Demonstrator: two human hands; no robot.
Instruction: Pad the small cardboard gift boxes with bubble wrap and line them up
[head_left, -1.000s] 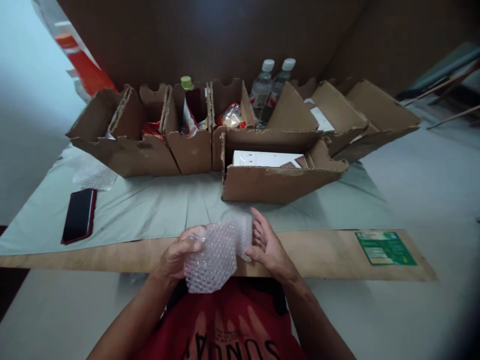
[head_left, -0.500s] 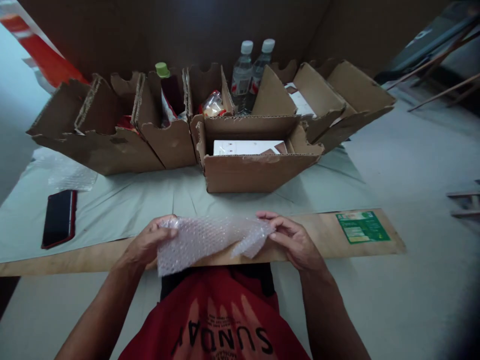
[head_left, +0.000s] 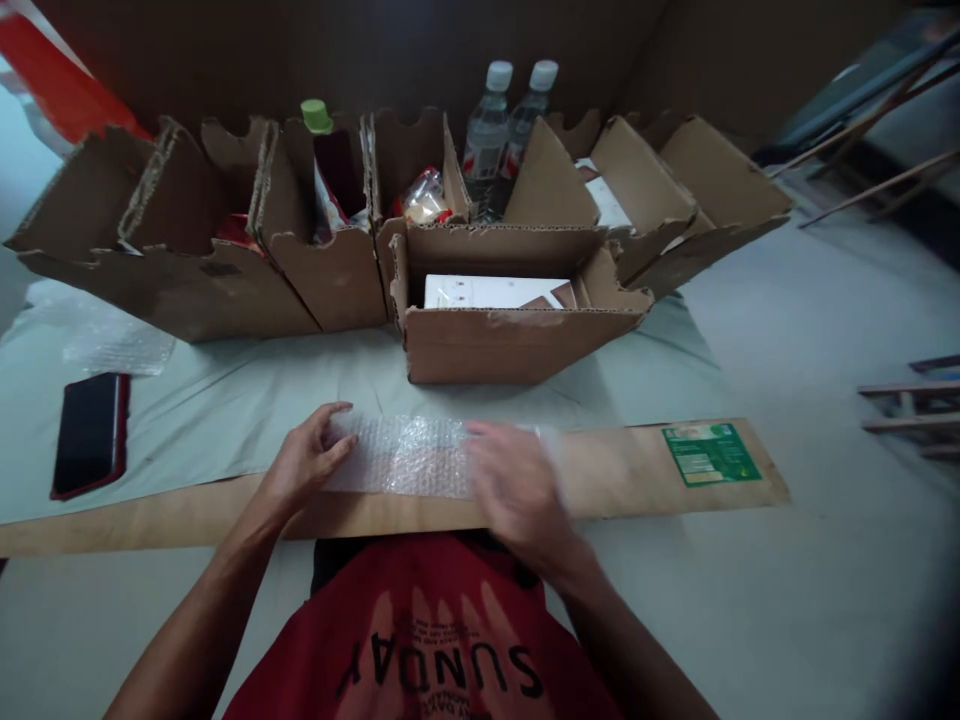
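Note:
A sheet of clear bubble wrap lies flat on the near edge of the table. My left hand rests on its left end with the fingers stretched out and pressing down. My right hand lies over the sheet's right part, blurred by motion, fingers seemingly flat. Straight behind the sheet stands an open cardboard box with a white carton inside it.
A row of open cardboard boxes with packets stands at the back, two water bottles and a green-capped bottle among them. A dark phone lies at left beside more bubble wrap. A green label sits on the table's wooden edge.
The bubble wrap, held bunched above my lap, was spread out between both hands and laid flat on the table. My right hand moved leftward over it.

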